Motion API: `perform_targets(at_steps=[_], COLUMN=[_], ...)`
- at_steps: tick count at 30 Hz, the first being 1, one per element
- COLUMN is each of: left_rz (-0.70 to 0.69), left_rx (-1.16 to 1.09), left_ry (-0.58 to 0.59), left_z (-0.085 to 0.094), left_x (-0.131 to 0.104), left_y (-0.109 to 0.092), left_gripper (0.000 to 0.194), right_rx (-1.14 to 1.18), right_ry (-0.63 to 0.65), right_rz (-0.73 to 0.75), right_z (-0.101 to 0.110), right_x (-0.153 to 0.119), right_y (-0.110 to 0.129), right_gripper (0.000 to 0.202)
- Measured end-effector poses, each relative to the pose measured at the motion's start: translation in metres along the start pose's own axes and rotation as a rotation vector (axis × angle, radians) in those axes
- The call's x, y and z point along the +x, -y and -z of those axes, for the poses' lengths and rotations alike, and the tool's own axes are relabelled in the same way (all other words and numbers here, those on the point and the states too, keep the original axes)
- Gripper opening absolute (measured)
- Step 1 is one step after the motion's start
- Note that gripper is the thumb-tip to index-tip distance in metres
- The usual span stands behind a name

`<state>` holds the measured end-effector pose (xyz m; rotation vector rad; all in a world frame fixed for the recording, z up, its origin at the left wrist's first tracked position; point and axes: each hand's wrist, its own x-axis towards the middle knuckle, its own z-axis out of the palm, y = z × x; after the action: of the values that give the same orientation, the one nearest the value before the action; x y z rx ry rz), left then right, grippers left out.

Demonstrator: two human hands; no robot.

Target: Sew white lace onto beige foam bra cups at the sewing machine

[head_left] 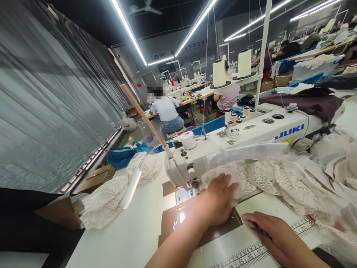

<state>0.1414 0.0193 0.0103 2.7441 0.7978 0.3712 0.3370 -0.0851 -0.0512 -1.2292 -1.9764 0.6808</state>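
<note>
My left hand (219,199) reaches across to the sewing machine, fingers bent over a cream padded fabric piece (237,178) and holding it to the right of the needle area. The thumb side is partly hidden. Closer to me, my right hand (270,230) is closed around a small dark metal tool (257,227), most of it covered by the fingers. The white JUKI sewing machine (178,163) stands just beyond both hands. A lit patch shows by its presser foot (195,186).
Cream lace pieces (287,182) are heaped on the right, and lace bundles (106,203) lie at the left. A lamp (132,188) bends over the table. A printed ruler (248,257) runs along the front. Thread spools (233,117) stand behind the machine; people sit farther back.
</note>
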Motion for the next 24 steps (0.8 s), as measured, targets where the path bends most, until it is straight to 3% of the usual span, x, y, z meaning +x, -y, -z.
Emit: perform_targets(at_steps=[3, 7, 12, 14, 19, 24], left_rz=[0.073, 0.172, 0.160, 0.164, 0.191, 0.217], left_rx=[-0.069, -0.137, -0.137, -0.106, -0.089, -0.171], left_ry=[-0.035, -0.043, 0.114, 0.145, 0.091, 0.016], left_z=[-0.010, -0.004, 0.008, 0.009, 0.006, 0.004], left_x=[0.023, 0.032, 0.031, 0.032, 0.034, 0.029], left_y=[0.013, 0.018, 0.015, 0.015, 0.014, 0.016], left_gripper=[0.061, 0.039, 0.073, 0.075, 0.070, 0.050], right_rx=[0.076, 0.124, 0.149, 0.149, 0.172, 0.350], right_ry=[-0.019, 0.004, -0.002, -0.033, -0.167, -0.146], right_rz=[-0.067, -0.058, -0.041, -0.032, -0.145, -0.180], right_z=[0.007, 0.010, 0.010, 0.009, 0.005, 0.004], right_x=[0.005, 0.009, 0.008, 0.008, 0.019, 0.034], right_y=[-0.001, -0.003, -0.002, -0.003, -0.009, -0.014], right_gripper=[0.031, 0.034, 0.034, 0.033, 0.035, 0.041])
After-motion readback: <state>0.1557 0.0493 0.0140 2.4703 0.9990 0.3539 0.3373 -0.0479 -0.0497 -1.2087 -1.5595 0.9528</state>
